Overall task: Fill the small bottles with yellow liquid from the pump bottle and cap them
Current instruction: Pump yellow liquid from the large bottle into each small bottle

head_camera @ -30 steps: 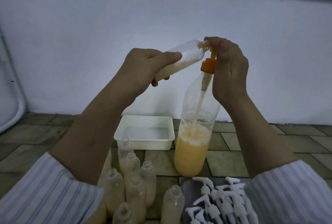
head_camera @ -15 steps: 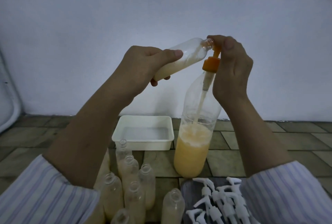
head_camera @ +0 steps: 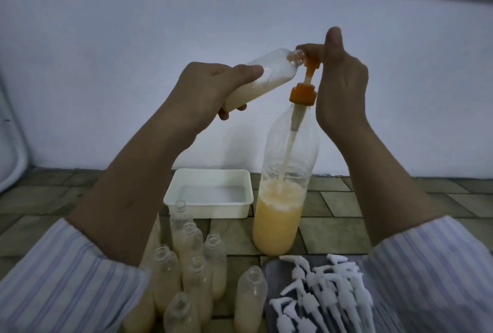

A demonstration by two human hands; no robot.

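My left hand (head_camera: 202, 92) grips a small clear bottle (head_camera: 266, 73), tilted with its mouth up against the orange pump spout (head_camera: 313, 61). Pale yellow liquid lies in its lower half. My right hand (head_camera: 344, 87) rests its fingers on top of the raised pump head, thumb pointing straight up. The tall pump bottle (head_camera: 282, 199) stands on the tiled floor, about a third full of yellow liquid. Several small uncapped bottles (head_camera: 197, 266), most holding yellow liquid, stand in a cluster below my left forearm.
A white rectangular tub (head_camera: 210, 171) sits behind the small bottles, left of the pump bottle. Several white pump caps (head_camera: 320, 298) lie on a dark tray (head_camera: 269, 274) at the lower right. A white wall closes off the back.
The orange pump head has risen from its pressed-down position, and my right hand has lifted with it, thumb now raised. My left hand keeps the small bottle at the spout.
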